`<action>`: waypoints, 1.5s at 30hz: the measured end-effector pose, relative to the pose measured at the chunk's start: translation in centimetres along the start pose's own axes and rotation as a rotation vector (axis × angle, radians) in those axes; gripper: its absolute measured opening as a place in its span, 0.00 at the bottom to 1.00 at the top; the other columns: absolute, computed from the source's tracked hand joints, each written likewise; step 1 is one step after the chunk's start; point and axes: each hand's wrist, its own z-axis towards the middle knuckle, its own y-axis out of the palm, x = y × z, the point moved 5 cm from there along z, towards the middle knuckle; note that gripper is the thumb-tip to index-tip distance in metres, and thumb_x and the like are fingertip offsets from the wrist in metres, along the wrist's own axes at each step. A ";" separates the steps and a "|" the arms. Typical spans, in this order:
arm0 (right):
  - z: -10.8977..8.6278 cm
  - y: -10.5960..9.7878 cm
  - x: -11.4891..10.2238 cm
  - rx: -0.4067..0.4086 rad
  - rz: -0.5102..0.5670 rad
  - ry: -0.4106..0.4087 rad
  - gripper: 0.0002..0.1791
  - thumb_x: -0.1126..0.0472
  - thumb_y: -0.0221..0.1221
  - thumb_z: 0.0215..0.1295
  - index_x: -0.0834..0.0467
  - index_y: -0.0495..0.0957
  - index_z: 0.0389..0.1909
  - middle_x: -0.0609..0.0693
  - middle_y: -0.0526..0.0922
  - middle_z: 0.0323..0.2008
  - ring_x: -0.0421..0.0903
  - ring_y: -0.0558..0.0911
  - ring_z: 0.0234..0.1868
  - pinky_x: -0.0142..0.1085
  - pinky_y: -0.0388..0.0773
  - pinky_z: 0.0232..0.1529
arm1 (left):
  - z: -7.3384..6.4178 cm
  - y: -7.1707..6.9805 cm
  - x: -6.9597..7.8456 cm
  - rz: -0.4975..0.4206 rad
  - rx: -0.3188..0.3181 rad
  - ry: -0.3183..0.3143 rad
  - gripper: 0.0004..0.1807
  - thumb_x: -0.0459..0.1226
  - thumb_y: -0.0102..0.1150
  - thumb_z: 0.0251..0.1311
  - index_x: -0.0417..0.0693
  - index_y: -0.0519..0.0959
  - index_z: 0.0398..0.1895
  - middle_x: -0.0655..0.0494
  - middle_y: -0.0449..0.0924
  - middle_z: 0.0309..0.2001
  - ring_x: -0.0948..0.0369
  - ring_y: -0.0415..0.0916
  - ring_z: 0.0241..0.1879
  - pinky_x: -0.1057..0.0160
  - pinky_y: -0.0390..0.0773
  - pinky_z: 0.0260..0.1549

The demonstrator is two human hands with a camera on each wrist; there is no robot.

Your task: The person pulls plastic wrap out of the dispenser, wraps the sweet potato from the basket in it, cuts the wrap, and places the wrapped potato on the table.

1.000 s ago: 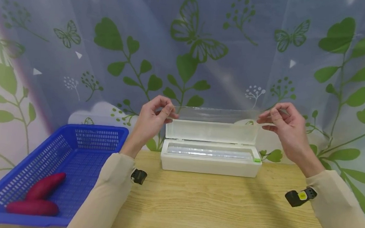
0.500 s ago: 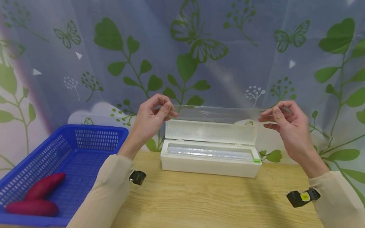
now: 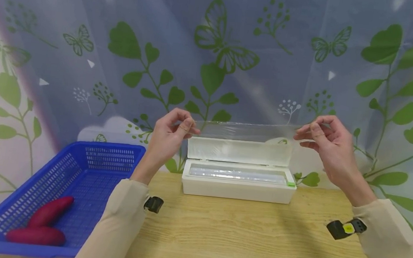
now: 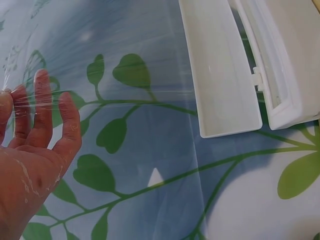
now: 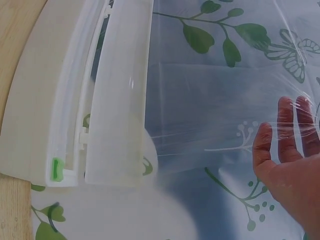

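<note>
A sheet of clear film (image 3: 243,131) hangs taut between the two hands, just above the raised lid (image 3: 238,151) of a white box (image 3: 238,191) at the far middle of the wooden table (image 3: 236,242). The left hand (image 3: 170,134) pinches the film's left corner between thumb and index finger; the right hand (image 3: 331,145) pinches the right corner the same way, and each hand's other fingers extend loosely. The film is so transparent that its lower end cannot be made out. Inside the box lies a roll (image 3: 237,174) of shiny film, and a small green tab (image 3: 290,184) sits at the box's right end. To the left, a blue basket (image 3: 23,248) holds two dark red tubers, the far one (image 3: 50,212) tilted, the near one (image 3: 37,235) lying crosswise. A leaf-and-butterfly-patterned sheet (image 3: 158,8) forms the backdrop.
</note>
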 end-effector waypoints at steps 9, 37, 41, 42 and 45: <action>0.0 0.0 -0.4 -0.001 0.008 -0.012 0.05 0.63 0.51 0.78 0.60 0.71 0.47 0.48 0.88 0.41 0.42 0.88 0.43 0.30 0.86 0.45 | 0.0 0.0 0.5 -0.022 0.003 0.026 0.11 0.39 0.51 0.77 0.37 0.75 0.45 0.46 0.79 0.42 0.68 0.86 0.39 0.48 0.85 0.54; -1.2 0.5 -1.9 -0.006 0.122 -0.029 0.03 0.66 0.50 0.78 0.61 0.69 0.47 0.52 0.88 0.42 0.45 0.89 0.44 0.33 0.86 0.44 | -1.1 0.0 2.0 -0.023 0.027 0.062 0.09 0.36 0.50 0.77 0.37 0.74 0.45 0.46 0.82 0.39 0.67 0.86 0.36 0.52 0.87 0.48; -1.2 0.5 -2.0 -0.008 0.141 -0.036 0.03 0.67 0.50 0.78 0.61 0.69 0.47 0.53 0.88 0.42 0.46 0.89 0.44 0.33 0.86 0.44 | -1.2 0.0 2.2 -0.030 0.027 0.069 0.09 0.36 0.50 0.76 0.37 0.75 0.45 0.48 0.81 0.38 0.66 0.86 0.37 0.50 0.87 0.48; -1.3 0.5 -2.0 -0.008 0.147 -0.035 0.03 0.67 0.50 0.78 0.61 0.69 0.47 0.53 0.88 0.42 0.46 0.89 0.44 0.33 0.86 0.44 | -1.2 0.0 2.2 -0.029 0.026 0.067 0.09 0.36 0.51 0.76 0.37 0.75 0.45 0.49 0.82 0.39 0.66 0.86 0.37 0.51 0.87 0.48; -1.3 0.6 -2.2 -0.009 0.155 -0.038 0.03 0.67 0.50 0.77 0.61 0.70 0.47 0.53 0.88 0.41 0.46 0.89 0.44 0.33 0.86 0.44 | -1.4 -0.1 2.4 -0.032 0.031 0.064 0.09 0.36 0.51 0.76 0.37 0.75 0.45 0.49 0.82 0.39 0.65 0.86 0.37 0.54 0.87 0.48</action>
